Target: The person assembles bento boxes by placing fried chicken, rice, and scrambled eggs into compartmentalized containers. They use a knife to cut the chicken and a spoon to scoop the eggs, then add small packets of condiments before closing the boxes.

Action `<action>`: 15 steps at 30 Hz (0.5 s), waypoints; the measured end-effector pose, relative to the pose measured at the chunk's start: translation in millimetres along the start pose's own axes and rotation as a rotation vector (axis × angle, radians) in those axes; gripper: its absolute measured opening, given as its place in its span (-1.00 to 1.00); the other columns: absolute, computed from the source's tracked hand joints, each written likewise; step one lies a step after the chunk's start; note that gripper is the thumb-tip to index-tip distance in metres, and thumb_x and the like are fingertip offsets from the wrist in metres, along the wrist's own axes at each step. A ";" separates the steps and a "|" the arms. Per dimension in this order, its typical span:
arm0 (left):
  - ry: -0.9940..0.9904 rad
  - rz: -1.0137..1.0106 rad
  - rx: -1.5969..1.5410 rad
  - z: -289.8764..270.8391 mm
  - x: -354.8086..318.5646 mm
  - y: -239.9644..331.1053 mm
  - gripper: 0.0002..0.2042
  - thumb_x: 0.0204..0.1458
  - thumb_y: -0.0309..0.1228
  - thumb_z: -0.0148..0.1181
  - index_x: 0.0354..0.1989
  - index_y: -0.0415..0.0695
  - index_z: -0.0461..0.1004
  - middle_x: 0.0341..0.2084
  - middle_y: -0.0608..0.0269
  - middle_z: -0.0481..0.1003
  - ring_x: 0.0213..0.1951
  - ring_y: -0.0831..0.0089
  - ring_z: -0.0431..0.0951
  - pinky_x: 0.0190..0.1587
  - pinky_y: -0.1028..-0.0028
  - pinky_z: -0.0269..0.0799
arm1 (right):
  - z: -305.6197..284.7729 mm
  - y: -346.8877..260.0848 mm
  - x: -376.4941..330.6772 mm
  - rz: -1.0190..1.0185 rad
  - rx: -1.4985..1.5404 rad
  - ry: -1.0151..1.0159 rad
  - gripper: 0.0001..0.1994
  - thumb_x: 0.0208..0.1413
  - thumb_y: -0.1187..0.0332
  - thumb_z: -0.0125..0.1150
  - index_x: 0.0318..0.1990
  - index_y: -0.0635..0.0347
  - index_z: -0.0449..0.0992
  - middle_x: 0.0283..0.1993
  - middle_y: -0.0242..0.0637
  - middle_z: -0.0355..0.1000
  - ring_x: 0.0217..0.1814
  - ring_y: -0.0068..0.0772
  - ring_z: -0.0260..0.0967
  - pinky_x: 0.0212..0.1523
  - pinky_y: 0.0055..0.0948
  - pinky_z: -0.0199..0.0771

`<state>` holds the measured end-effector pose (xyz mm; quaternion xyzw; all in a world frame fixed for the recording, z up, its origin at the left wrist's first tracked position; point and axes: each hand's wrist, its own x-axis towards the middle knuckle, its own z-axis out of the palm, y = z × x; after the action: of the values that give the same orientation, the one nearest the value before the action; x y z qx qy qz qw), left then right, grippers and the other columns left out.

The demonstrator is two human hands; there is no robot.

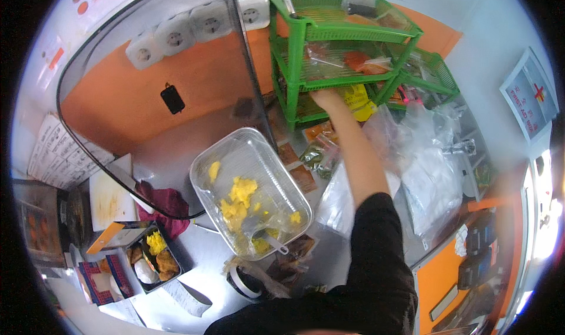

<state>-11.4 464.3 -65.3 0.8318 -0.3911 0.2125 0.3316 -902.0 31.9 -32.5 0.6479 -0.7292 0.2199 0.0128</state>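
My right hand [327, 98] reaches far forward into the lower tier of a green plastic shelf rack [294, 32], next to a yellow packet [359, 101]; the fingers are hidden by the shelf, so what they grip does not show. The black sleeve [376, 264] covers that arm to the elbow. My left hand is out of view. Below the arm, a clear plastic container [250, 191] holds yellow scrambled egg pieces and a spoon [268, 241].
A clear dome-shaped screen [159, 94] stands at the left before an orange wall with sockets [194, 29]. A black meal tray [154, 258] with food, a red cloth [168, 205], a tape roll [244, 282] and several sauce packets [306, 176] and plastic bags [429, 182] lie on the counter.
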 end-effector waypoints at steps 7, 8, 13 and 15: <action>0.009 0.032 -0.020 14.4 7.8 26.5 -0.46 0.04 -0.19 0.01 0.10 -0.36 0.25 -0.02 -0.11 0.38 0.00 0.09 0.41 0.00 0.26 0.39 | 41.6 -19.0 29.6 0.149 0.009 0.124 -0.62 0.04 0.49 0.05 0.07 0.22 0.35 0.05 0.04 0.36 0.13 0.01 0.31 0.06 -0.19 0.33; 0.013 0.035 -0.024 16.0 8.2 30.1 -0.47 0.04 -0.20 0.01 0.10 -0.36 0.25 -0.02 -0.11 0.38 0.00 0.09 0.41 0.00 0.26 0.39 | 33.4 -21.4 21.1 0.130 0.057 0.132 -0.61 0.04 0.50 0.04 0.08 0.21 0.35 0.03 0.05 0.37 0.12 0.01 0.32 0.05 -0.20 0.34; 0.009 0.056 -0.032 27.4 6.8 44.1 -0.48 0.04 -0.22 0.02 0.10 -0.36 0.26 -0.02 -0.11 0.38 0.00 0.08 0.40 0.01 0.26 0.38 | -30.4 -17.4 -47.8 -0.107 0.406 -0.007 -0.62 0.06 0.58 0.01 0.09 0.20 0.33 -0.10 0.07 0.43 0.01 0.06 0.39 -0.07 -0.21 0.40; 0.011 0.059 -0.042 29.9 3.2 47.1 -0.49 0.04 -0.23 0.02 0.10 -0.36 0.26 -0.03 -0.11 0.38 0.01 0.08 0.40 0.01 0.26 0.38 | -53.1 -15.2 -75.3 -0.082 0.532 -0.033 -0.68 0.07 0.61 -0.02 0.01 0.23 0.35 -0.21 0.10 0.45 -0.10 0.10 0.44 -0.16 -0.21 0.42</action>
<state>-44.0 418.9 -65.8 0.8116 -0.4180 0.2185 0.3447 -889.7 119.5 -2.8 0.6608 -0.6192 0.3927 -0.1608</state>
